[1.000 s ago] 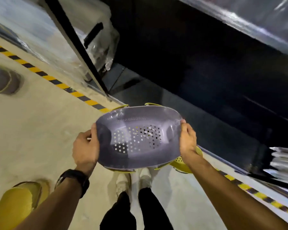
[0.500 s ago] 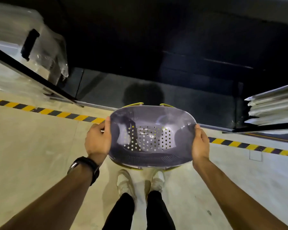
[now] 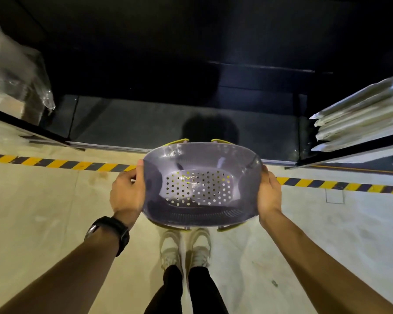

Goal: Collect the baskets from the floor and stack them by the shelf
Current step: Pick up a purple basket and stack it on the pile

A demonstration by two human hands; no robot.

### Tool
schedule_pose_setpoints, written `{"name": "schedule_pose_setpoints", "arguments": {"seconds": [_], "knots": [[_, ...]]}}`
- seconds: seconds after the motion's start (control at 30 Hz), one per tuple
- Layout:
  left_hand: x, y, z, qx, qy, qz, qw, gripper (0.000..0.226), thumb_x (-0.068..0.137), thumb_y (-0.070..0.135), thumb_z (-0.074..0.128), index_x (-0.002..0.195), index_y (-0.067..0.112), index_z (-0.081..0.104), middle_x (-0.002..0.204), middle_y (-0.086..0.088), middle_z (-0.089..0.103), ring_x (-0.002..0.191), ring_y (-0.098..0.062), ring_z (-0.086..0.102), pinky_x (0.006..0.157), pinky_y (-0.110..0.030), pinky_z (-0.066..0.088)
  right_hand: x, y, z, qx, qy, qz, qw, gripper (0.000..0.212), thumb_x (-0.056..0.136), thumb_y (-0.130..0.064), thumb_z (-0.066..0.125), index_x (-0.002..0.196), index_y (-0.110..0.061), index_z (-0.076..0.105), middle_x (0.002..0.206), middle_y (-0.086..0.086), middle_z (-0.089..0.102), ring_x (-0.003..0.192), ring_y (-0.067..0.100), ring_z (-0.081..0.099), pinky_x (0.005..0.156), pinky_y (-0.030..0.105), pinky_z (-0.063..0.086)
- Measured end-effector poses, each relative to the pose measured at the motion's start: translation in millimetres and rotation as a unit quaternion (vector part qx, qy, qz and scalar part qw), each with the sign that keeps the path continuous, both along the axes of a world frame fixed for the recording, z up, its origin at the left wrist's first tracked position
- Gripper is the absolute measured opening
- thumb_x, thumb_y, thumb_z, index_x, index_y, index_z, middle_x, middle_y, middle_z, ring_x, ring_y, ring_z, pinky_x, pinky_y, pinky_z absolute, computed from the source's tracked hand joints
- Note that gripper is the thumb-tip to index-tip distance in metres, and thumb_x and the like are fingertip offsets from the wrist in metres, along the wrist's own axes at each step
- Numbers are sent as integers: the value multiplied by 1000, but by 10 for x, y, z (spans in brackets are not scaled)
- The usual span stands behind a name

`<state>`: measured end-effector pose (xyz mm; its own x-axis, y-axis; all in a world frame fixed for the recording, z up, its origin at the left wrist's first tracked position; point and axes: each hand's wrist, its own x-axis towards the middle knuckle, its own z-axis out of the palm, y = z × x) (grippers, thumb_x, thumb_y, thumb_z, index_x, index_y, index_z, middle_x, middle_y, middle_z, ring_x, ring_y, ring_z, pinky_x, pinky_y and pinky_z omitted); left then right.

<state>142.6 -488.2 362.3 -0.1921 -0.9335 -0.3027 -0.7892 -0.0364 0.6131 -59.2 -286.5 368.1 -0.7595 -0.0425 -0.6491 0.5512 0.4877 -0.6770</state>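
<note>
Single head-worn view, steeply downward, close over hands (image 3: 127, 193) and floor (image 3: 43, 211)

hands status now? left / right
Left hand: closed on the purple basket, left rim.
Right hand: closed on the same basket, right rim.

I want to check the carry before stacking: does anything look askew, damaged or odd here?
Nothing stands out. The purple basket is held level, left hand and right hand on opposite rims. A yellow basket is nested beneath it; only its edges show. No cracks are visible, and the floor shows no spill.
</note>
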Motion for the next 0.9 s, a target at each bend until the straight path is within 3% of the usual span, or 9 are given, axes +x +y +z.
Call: {"name": "schedule_pose_setpoints", "arguments": {"seconds": [0.1,0.23,0.3,0.4,0.43,0.53,0.7,0.9], "knots": [[21,-24,-182,11,2,7,1000,54,100,58,38,70,19,61,72,-5,62,67,-23,53,61,-29,37,6,-19,-210,5,29,26,999,52,101,-46,44,119,1,56,121,27,60,114,45,55,99,54,44],[26,-139,-531,5,-15,17,1000,54,100,55,40,75,13,61,69,-4,56,60,-14,46,57,-27,36,21,-170,-550,6,14,47,999,56,102,-47,40,123,2,55,123,26,60,116,43,56,102,54,45],[25,-223,-725,4,-11,16,1000,53,100,53,41,80,10,62,75,-6,58,67,-19,50,62,-30,38,4,-245,-749,8,13,52,999,53,102,-48,40,120,-2,58,119,20,63,113,38,58,97,48,48],[-8,-363,-1032,-18,-6,3,1000,57,101,56,39,69,14,61,70,-11,61,70,-30,53,62,-33,37,-7,-368,-1062,-7,15,32,999,35,102,-46,40,93,-21,62,95,1,66,89,19,62,74,29,47],[-25,-398,-1130,-27,-10,-4,1000,61,101,57,37,65,13,59,67,-13,59,68,-33,53,59,-34,37,-9,-402,-1166,-5,19,40,999,36,102,-47,39,92,-22,62,96,2,66,88,19,61,76,32,48],[-51,-471,-1403,-26,-20,6,999,64,101,60,36,63,13,58,64,-10,59,68,-32,53,60,-34,37,-2,-476,-1441,1,33,47,998,47,102,-51,37,114,-14,63,116,10,66,103,29,61,90,47,48],[-63,-517,-1791,-20,-15,12,1000,58,100,59,37,60,22,53,58,3,50,59,-18,44,57,-31,32,0,-550,-1802,23,47,62,997,53,102,-54,32,120,-13,62,123,13,65,108,34,59,98,54,46],[-166,-641,-2150,-25,-26,-5,999,64,99,64,34,66,17,61,62,0,57,68,-27,51,67,-34,37,7,-556,-2147,33,47,55,997,53,102,-53,30,115,-14,62,118,12,65,103,34,58,93,51,48]]}}
